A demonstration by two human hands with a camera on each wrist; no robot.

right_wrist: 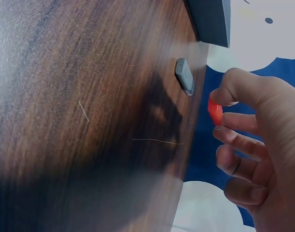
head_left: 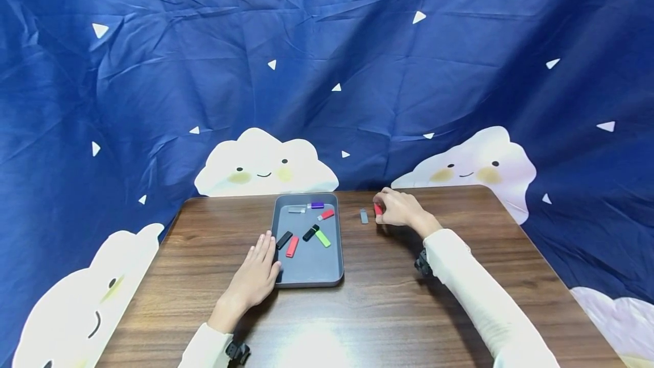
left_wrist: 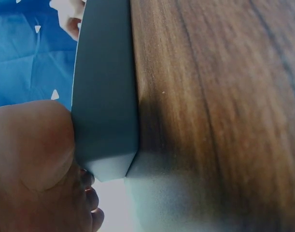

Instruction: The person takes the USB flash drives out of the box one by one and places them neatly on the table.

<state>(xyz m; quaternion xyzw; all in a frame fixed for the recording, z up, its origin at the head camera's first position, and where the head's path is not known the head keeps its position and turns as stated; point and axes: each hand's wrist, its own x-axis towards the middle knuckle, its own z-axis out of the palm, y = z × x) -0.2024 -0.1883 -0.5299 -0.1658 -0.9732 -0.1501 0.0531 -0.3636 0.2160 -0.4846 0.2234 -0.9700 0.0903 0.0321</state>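
Red USB stick, long axis roughly near-to-far, is pinched by the right hand's fingers, right of the grey tray with 1 grey USB stick between, while the left hand, fingers extended, touches the tray's left side.

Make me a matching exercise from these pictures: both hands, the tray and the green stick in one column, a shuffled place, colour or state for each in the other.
Column 1
1. left hand
2. right hand
3. tray
4. green stick

Column 2
A. inside the tray, beside a black stick
B. pinches a red stick
C. grey, on the wooden table
D. touches the tray's left side

Right pairs: 1-D, 2-B, 3-C, 4-A
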